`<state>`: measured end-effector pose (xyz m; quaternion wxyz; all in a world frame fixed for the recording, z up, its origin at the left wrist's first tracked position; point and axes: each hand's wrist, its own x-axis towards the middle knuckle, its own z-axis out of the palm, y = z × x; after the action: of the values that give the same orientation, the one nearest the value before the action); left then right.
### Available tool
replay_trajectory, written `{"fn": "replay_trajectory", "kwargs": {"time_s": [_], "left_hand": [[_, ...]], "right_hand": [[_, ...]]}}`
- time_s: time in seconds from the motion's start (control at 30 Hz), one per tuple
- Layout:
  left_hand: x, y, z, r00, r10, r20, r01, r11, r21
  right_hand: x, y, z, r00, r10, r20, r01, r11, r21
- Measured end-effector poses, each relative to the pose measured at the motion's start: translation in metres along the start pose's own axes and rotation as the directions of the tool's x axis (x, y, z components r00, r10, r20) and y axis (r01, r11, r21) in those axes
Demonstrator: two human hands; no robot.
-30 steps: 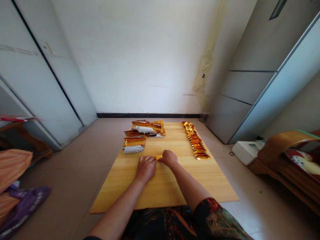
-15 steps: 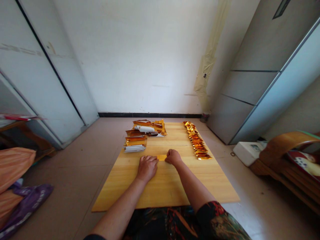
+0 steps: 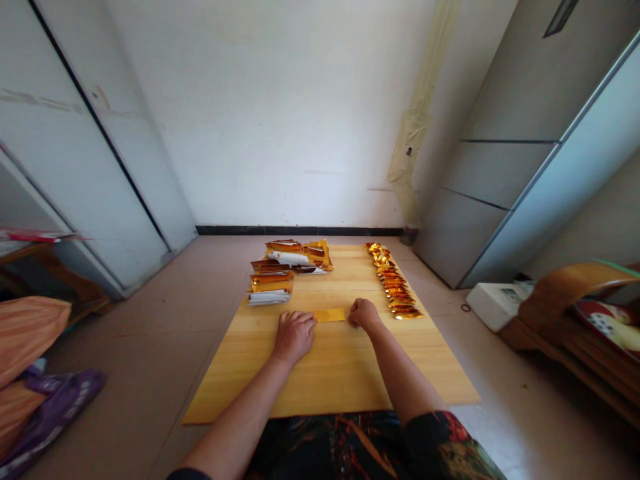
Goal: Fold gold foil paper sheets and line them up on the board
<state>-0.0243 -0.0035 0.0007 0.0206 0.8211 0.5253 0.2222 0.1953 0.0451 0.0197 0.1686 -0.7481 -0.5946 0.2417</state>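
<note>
Left grip [image 3: 294, 333] lies flat, fingers spread, tips on the gold paper strip [image 3: 330, 315]; right grip [image 3: 364, 313] is curled at its other end, can't tell if it's pinching.

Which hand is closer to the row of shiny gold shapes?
Right. The right hand sits beside the row near its closest end; the left hand is farther, past the paper strip.

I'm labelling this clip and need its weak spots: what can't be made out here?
All in the head view:
1. How the left hand and right hand meet the yellow paper strip: knuckles hide the fingertips, so pinching or pressing cannot be told.
2. The row of folded gold pieces: too small to count.
3. The gold paper stacks: print too small to read.
4. The wooden board: near edge hidden by the patterned clothing.
</note>
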Motion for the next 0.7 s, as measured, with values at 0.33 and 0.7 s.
{"fn": "replay_trajectory", "kwargs": {"time_s": [0.33, 0.7], "left_hand": [[0.017, 0.009, 0.002, 0.986, -0.163, 0.02, 0.163, 0.987, -0.004], [0.029, 0.005, 0.009, 0.927, -0.373, 0.029, 0.374, 0.926, -0.055]], "right_hand": [[-0.011, -0.018, 0.018, 0.974, -0.224, -0.027, 0.219, 0.909, 0.355], [-0.008, -0.03, 0.027, 0.962, -0.254, 0.1, 0.25, 0.967, 0.055]]}}
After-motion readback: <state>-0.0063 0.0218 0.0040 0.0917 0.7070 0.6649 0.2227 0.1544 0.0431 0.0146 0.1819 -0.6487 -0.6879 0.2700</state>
